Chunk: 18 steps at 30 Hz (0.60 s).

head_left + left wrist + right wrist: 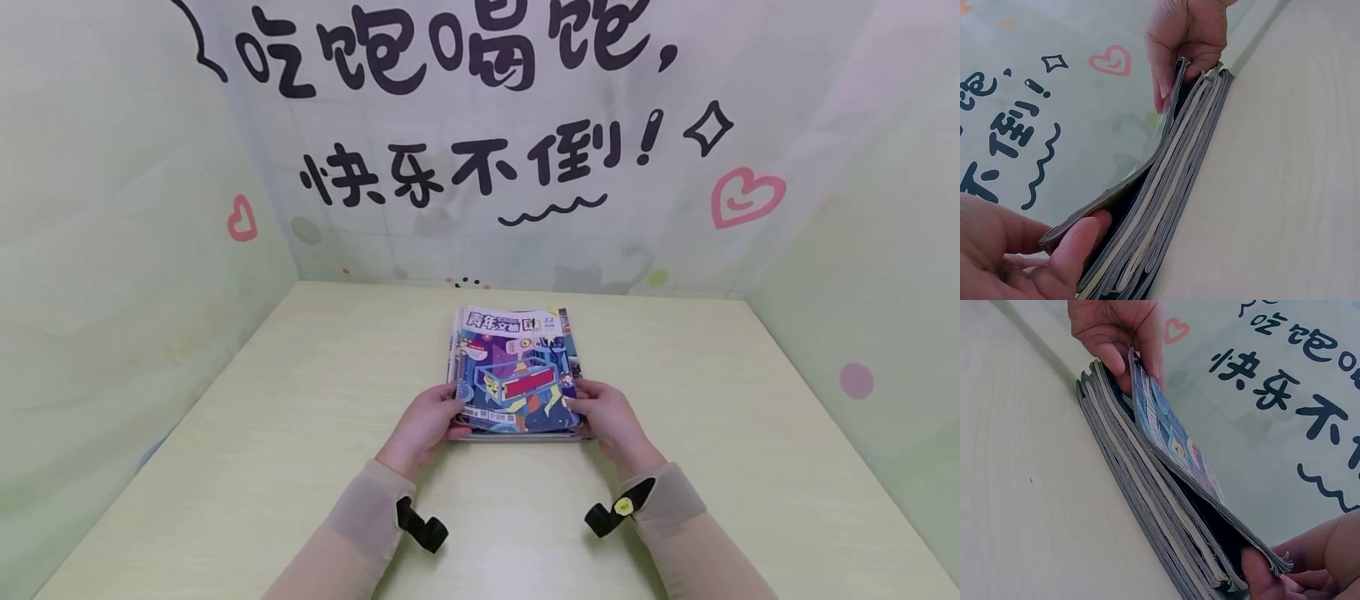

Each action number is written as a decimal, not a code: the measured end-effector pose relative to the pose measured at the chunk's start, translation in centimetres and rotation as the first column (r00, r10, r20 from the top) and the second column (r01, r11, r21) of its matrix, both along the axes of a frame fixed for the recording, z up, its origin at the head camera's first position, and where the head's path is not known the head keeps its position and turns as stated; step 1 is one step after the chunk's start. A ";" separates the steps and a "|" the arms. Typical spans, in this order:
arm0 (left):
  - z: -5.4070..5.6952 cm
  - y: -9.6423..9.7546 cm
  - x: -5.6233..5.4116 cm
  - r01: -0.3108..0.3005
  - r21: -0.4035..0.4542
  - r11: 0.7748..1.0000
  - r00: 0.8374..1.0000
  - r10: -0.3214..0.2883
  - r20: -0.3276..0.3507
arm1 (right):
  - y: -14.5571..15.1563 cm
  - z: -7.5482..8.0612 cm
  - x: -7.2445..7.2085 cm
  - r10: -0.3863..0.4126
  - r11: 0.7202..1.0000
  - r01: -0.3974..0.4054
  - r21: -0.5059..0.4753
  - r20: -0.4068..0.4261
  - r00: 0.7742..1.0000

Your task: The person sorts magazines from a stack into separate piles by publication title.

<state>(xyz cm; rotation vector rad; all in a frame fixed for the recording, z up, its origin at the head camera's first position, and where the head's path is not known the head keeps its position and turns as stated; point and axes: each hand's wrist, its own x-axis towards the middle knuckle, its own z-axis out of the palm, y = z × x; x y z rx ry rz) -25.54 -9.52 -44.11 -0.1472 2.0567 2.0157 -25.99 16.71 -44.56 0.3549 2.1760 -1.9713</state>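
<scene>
A stack of several magazines [1141, 481] lies on the table, its near edges facing me. The top magazine [510, 375] has a purple and blue illustrated cover with a red block. My left hand [427, 421] pinches its near left corner, fingers over the cover and thumb underneath. On the other side my right hand [611, 417] pinches the near right corner the same way. Both near corners are bent up off the stack, and a dark gap shows under them in the wrist views. The lower magazines stay piled flat below.
The pale wooden table [300, 467] spreads out around the stack. Behind it hangs a light printed cloth [480, 242] with black lettering and pink hearts, and similar cloth panels stand along the left and right sides.
</scene>
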 end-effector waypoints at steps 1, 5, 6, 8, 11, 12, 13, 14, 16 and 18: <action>0.1 -0.1 -0.1 0.010 -0.026 1.000 1.000 -0.010 0.001 | 0.0 0.1 0.0 0.006 1.000 -0.006 0.005 0.001 1.000; 0.4 -0.6 -0.6 0.051 -0.086 0.995 0.999 -0.050 0.014 | -0.2 0.4 -0.1 0.027 1.000 -0.027 0.015 0.013 1.000; 0.5 -0.7 -0.8 0.058 -0.090 0.994 0.998 -0.056 0.024 | -0.3 0.4 -0.1 0.028 1.000 -0.028 0.012 0.018 0.999; 0.7 -0.9 -1.0 0.071 -0.092 0.993 0.997 -0.067 0.045 | -0.4 0.5 -0.1 0.029 1.000 -0.030 0.010 0.022 0.999; 0.8 -1.0 -1.2 0.097 -0.085 0.992 0.994 -0.092 0.061 | -0.5 0.5 -0.1 0.023 1.000 -0.024 0.008 0.019 1.000; 0.9 -0.9 -1.2 0.103 -0.085 0.991 0.993 -0.098 0.061 | -0.5 0.5 0.0 0.019 1.000 -0.019 0.009 0.016 1.000; 1.0 -0.9 -1.2 0.112 -0.089 0.990 0.993 -0.108 0.054 | -0.5 0.5 0.1 0.014 1.000 -0.014 0.011 0.012 1.000; 1.0 -0.7 -1.1 0.116 -0.085 0.990 0.993 -0.112 0.047 | -0.5 0.5 0.1 0.009 1.000 -0.009 0.013 0.006 1.000; 1.1 -0.4 -1.0 0.116 -0.080 0.990 0.993 -0.114 0.029 | -0.3 0.6 0.2 -0.002 1.000 0.002 0.016 -0.007 1.000; 1.3 0.2 -0.8 0.108 -0.068 0.992 0.994 -0.107 0.020 | 0.1 0.7 0.3 -0.011 1.000 0.012 0.017 -0.018 1.000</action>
